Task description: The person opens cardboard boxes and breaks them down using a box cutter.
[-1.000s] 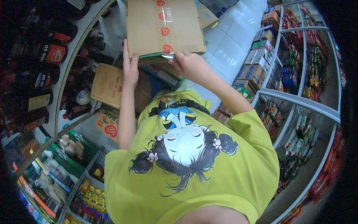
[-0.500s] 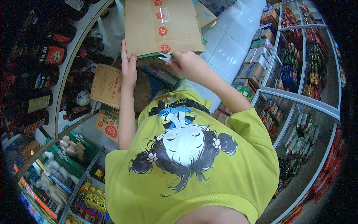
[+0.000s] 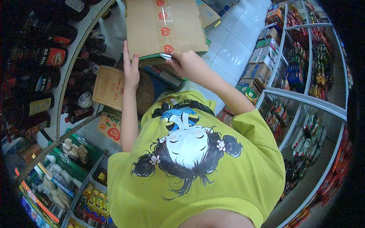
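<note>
A sealed cardboard box (image 3: pixel 152 28) stands in front of me, a strip of clear tape with red round logos running down the middle of its top. My left hand (image 3: pixel 132 72) is at the box's near left corner, fingers stretched along its left side and the thumb by the front edge. My right hand (image 3: pixel 188 64) is closed around a small silver blade-like tool (image 3: pixel 165 56). The tool's pointed tip lies at the box's near edge, just below the tape's end; its handle is hidden in my fist.
Shelves of dark bottles (image 3: pixel 49 57) curve along the left. A brown carton (image 3: pixel 109 87) is near my left forearm. To the right, stacked boxes (image 3: pixel 258 70) line the tiled floor (image 3: pixel 235 34) before a glass-fronted cabinet (image 3: pixel 304 98) of packets. Yellow packs (image 3: pixel 95 199) fill a rack at lower left.
My right hand has shifted slightly left along the box's near edge, and the silver tool has turned and moved a little with it. My left hand stays at the corner.
</note>
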Demonstrator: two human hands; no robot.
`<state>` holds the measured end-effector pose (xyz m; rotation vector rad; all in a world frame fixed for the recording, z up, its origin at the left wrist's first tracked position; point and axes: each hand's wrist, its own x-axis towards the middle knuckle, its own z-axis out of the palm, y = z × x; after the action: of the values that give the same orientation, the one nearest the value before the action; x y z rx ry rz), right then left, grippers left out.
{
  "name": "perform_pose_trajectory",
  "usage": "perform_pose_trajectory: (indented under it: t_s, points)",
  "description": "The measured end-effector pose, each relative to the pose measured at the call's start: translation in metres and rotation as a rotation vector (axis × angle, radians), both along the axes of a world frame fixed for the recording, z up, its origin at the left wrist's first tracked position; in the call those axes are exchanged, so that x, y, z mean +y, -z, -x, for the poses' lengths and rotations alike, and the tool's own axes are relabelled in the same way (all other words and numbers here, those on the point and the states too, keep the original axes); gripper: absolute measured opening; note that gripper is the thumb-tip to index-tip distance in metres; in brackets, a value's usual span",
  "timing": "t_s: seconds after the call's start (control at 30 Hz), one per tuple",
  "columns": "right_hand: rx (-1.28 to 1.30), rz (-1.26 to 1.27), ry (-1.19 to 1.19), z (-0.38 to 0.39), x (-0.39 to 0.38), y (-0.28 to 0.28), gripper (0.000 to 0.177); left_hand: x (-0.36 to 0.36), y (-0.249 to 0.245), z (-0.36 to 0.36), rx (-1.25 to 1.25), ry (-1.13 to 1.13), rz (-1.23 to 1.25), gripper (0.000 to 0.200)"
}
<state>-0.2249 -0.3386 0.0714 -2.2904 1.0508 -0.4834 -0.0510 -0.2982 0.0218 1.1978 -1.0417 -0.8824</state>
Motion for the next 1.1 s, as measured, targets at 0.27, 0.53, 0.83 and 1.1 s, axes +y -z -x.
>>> perform_pose_trajectory:
  t_s: [0.27, 0.53, 0.83, 1.1]
  points:
    - [-0.082, -0.145, -0.182, 0.013, 0.004, -0.017, 0.026, -0.002, -0.008, -0.009, -0.334, -0.073, 0.000, 0.050]
    - [-0.378, -0.571, 0.157, 0.043, 0.018, -0.001, 0.022, -0.047, -0.061, -0.022, -1.380, 0.342, 0.194, 0.046]
    - [-0.675, -0.511, 0.423, 0.062, 0.015, 0.007, 0.021, -0.061, -0.073, -0.022, -1.459, 0.623, 0.097, 0.055]
    - [-0.830, -0.441, 0.694, 0.063, -0.041, 0.039, 0.023, -0.037, -0.048, -0.015, -1.442, 0.457, 0.107, 0.055]
